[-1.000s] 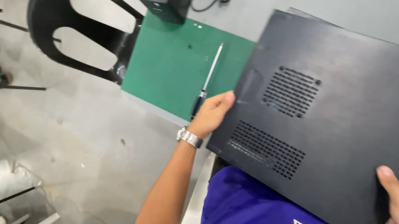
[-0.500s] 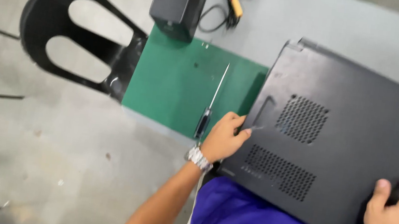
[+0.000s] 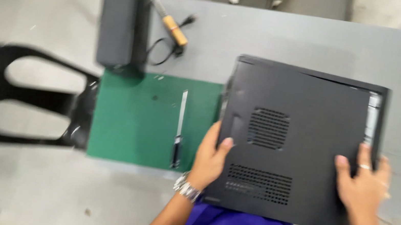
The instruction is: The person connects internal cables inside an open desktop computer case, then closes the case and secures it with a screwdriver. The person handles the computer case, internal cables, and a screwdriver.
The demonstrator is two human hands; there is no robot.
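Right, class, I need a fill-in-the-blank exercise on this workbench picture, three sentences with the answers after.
1. Both hands, the left hand and the right hand, grip the black ____ case.
2. The screwdriver lies on a ____ mat.
3. The left wrist wears a ____.

Missing words: computer; green; watch

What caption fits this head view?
Both hands, left hand and right hand, grip a black computer case beside a green mat.
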